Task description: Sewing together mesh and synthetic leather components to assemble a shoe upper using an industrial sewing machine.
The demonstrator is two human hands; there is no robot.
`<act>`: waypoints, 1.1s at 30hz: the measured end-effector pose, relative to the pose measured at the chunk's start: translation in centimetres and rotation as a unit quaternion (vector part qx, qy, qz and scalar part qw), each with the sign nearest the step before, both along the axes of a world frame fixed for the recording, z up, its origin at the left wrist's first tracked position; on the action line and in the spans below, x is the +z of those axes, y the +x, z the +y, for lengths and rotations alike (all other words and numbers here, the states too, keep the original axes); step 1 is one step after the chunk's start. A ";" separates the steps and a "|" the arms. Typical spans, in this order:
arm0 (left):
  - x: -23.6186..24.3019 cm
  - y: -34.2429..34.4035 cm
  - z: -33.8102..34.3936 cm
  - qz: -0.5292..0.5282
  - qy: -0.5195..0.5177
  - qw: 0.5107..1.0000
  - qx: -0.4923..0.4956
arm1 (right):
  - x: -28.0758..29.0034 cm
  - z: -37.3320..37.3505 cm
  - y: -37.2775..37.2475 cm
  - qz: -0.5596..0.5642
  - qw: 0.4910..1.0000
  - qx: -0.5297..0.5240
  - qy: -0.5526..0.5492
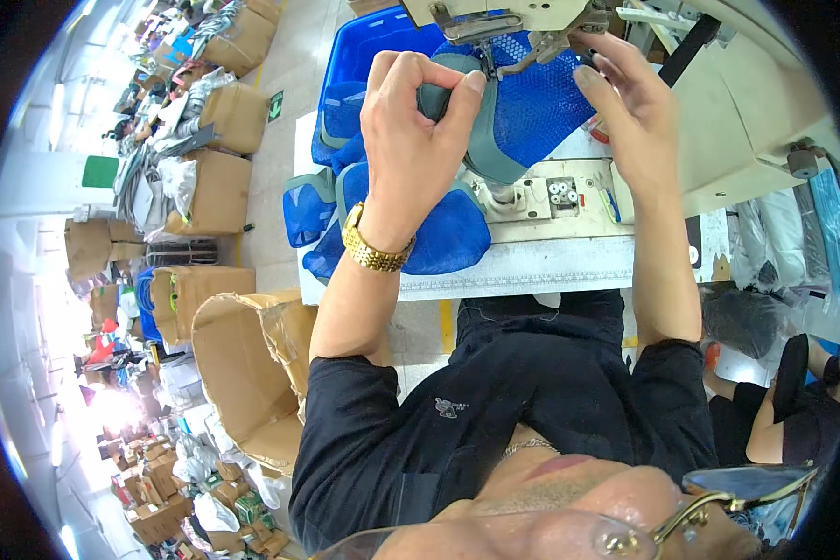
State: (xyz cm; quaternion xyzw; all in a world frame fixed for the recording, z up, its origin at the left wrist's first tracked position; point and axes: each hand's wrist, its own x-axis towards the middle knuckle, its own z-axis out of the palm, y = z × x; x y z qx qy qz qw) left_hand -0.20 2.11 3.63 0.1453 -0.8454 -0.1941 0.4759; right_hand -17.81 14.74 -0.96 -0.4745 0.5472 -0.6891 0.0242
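Sewing machine (pixel 756 131) with blue mesh piece (pixel 541 107) under its presser foot, left hand (pixel 415 126) pinching grey edging (pixel 487 154) of this piece, right hand (pixel 637 117) half curled at the mesh's right side, whether gripping I cannot tell, similar blue pieces (pixel 448 233) at left on white table (pixel 560 266).

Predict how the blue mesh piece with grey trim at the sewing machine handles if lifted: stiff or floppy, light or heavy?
The blue mesh piece is likely light for its size, being mostly thin and open-weave. It probably flexes in the middle, while the wide grey trim, held by the left hand, may keep some shape, given its smooth curved edge.
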 end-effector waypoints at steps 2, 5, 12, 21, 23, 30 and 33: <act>-0.2 0.1 0.4 0.006 -0.016 1.000 0.005 | 0.1 1.1 1.1 0.015 0.999 -0.028 -0.027; 0.0 0.0 0.8 0.008 -0.004 1.000 0.021 | 0.2 2.1 2.3 0.029 0.994 -0.070 -0.077; -0.5 -0.1 0.6 0.022 -0.026 0.999 0.020 | -0.6 2.7 3.6 -0.101 0.992 0.048 -0.055; -0.4 0.1 -0.5 0.000 0.102 0.995 -0.005 | 0.1 0.2 4.6 -0.125 0.987 0.096 0.016; -0.5 0.0 -1.5 -0.007 0.181 0.982 -0.045 | 0.5 -0.3 4.4 -0.115 0.990 0.079 0.024; -1.1 -3.7 -9.2 -0.142 0.269 0.936 -0.178 | 4.8 4.0 3.6 -0.058 0.991 0.118 0.009; -1.2 -6.0 -10.0 -0.192 0.328 0.889 -0.256 | 11.6 12.8 -3.3 0.120 0.982 -0.134 -0.064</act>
